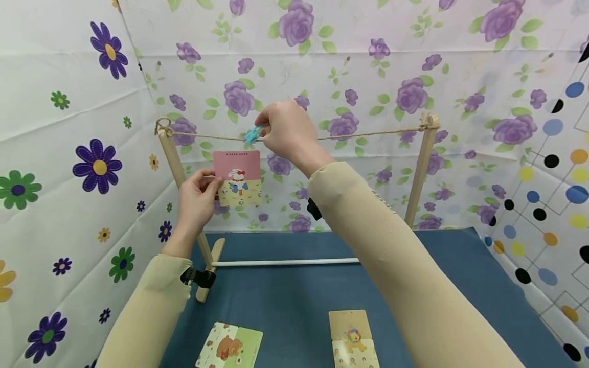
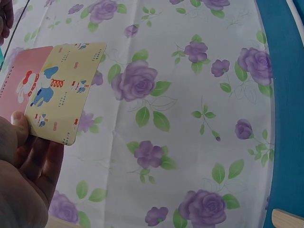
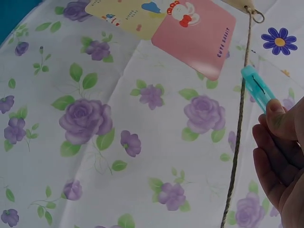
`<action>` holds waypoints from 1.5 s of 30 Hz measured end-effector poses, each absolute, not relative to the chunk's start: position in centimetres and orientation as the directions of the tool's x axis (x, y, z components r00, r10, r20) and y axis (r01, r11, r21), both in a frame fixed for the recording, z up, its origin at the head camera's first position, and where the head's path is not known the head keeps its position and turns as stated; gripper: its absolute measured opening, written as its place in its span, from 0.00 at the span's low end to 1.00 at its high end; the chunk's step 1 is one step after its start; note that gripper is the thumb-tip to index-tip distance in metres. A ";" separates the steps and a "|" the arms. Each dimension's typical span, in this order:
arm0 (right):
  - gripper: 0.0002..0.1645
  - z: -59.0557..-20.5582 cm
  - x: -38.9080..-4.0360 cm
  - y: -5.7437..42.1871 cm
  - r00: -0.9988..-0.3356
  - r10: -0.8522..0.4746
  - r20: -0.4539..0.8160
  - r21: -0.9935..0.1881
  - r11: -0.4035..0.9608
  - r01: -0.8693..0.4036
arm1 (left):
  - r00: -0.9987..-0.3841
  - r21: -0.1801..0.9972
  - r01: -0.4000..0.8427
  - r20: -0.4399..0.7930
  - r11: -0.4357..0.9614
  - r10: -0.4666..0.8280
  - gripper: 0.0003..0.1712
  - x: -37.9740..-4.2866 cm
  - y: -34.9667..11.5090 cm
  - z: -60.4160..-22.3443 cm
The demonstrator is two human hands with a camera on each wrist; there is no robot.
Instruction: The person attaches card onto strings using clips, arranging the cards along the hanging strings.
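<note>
My left hand [image 1: 195, 197] pinches the left edge of a pink and yellow card [image 1: 237, 179] with a rabbit picture, thumb on its front and fingers behind. The card hangs upright just below a twine line [image 1: 207, 136]. Above and to the right of it, my right hand [image 1: 287, 130] grips a turquoise clothespin [image 1: 253, 134] between thumb and fingers. In the right wrist view the tip of the clothespin [image 3: 258, 89] overlaps the twine, with the card's pink end a short way off to the left.
The twine runs between two wooden posts [image 1: 417, 176], joined low down by a white rod [image 1: 285, 262]. A bear card [image 1: 228, 346] and a lion card [image 1: 353, 340] lie on the blue table [image 1: 290, 301]. Flowered cloth [image 1: 285, 76] hangs behind.
</note>
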State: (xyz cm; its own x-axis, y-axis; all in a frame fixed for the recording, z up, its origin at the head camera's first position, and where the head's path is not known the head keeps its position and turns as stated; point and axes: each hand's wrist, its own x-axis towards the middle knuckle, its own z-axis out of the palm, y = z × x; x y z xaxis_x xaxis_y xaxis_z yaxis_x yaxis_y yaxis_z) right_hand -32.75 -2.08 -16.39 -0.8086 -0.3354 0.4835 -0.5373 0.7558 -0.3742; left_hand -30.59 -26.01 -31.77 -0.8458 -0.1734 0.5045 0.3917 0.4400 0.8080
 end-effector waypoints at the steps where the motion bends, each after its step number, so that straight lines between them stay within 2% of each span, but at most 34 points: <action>1: 0.18 -16.4 -32.8 -2.1 -0.811 -0.335 0.480 -0.374 0.758 -0.534 | -0.846 0.808 0.394 0.505 0.438 -0.171 0.14 -30.6 -26.0 -31.7; 18: 0.12 -17.3 -32.7 -2.9 -0.812 -0.377 0.446 -0.320 0.780 -0.538 | -0.846 0.808 0.396 0.506 0.437 -0.170 0.14 -30.4 -26.0 -31.7; 45: 0.10 -18.1 -32.3 -4.1 -0.814 -0.380 0.440 -0.295 0.795 -0.530 | -0.850 0.800 0.393 0.504 0.454 -0.152 0.14 -30.1 -26.6 -31.6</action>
